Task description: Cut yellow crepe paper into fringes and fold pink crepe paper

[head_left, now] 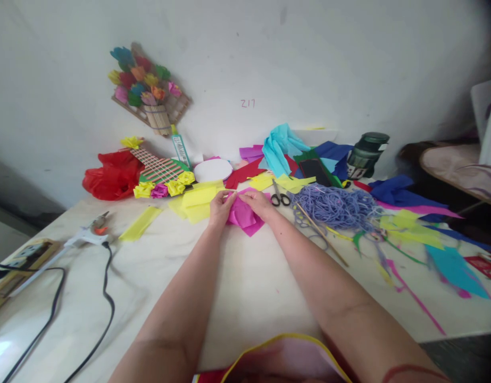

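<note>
A crumpled sheet of pink tissue paper (244,217) lies on the white table (245,276). Both my hands rest on it. My left hand (222,206) pinches its left edge with closed fingers. My right hand (258,204) grips its top right part, fingers curled on the paper. Yellow tissue sheets (198,202) lie just left of my left hand. Black-handled scissors (279,197) sit just right of my right hand.
A glue gun (88,234) with a black cable lies at the left. Purple yarn (333,206) and a wooden stick (321,232) sit at the right among coloured paper scraps. Small paper flowers (165,187), a white round disc (212,170) and a dark jar (365,154) stand by the wall.
</note>
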### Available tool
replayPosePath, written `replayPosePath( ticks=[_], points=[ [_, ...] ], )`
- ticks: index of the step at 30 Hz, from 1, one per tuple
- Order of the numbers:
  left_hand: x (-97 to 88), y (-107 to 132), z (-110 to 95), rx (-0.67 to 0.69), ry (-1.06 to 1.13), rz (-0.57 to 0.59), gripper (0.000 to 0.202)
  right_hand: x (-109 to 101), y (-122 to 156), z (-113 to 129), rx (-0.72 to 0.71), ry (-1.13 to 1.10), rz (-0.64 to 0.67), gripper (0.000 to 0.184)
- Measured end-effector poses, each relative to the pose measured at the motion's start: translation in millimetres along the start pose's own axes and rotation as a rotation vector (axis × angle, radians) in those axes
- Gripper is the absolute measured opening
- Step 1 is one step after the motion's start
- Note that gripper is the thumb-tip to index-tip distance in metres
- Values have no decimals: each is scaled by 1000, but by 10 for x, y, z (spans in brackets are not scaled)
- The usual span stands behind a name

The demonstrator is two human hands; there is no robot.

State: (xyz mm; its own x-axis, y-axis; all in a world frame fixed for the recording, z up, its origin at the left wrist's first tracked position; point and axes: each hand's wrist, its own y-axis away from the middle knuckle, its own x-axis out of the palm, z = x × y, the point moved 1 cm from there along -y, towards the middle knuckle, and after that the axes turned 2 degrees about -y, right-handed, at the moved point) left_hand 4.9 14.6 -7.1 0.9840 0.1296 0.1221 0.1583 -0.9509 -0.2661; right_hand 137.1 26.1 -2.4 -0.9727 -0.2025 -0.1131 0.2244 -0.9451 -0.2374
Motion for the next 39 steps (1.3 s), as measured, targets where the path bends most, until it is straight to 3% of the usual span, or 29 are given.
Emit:
replayPosePath(
  ticks=[8,19,30,39],
  points=[
    [-19,-12,-6,56,-46,-48,28,-5,26,45,-38,-3,44,33],
    [-58,3,22,-48,53,2,29,32,34,70,-51,34,35,26],
    [-50,4,20,-63,-71,13,33,41,11,50,-108,99,20,23],
    [-98,-51,57,35,-217,-128,30,17,8,10,-34,114,0,27]
  ],
)
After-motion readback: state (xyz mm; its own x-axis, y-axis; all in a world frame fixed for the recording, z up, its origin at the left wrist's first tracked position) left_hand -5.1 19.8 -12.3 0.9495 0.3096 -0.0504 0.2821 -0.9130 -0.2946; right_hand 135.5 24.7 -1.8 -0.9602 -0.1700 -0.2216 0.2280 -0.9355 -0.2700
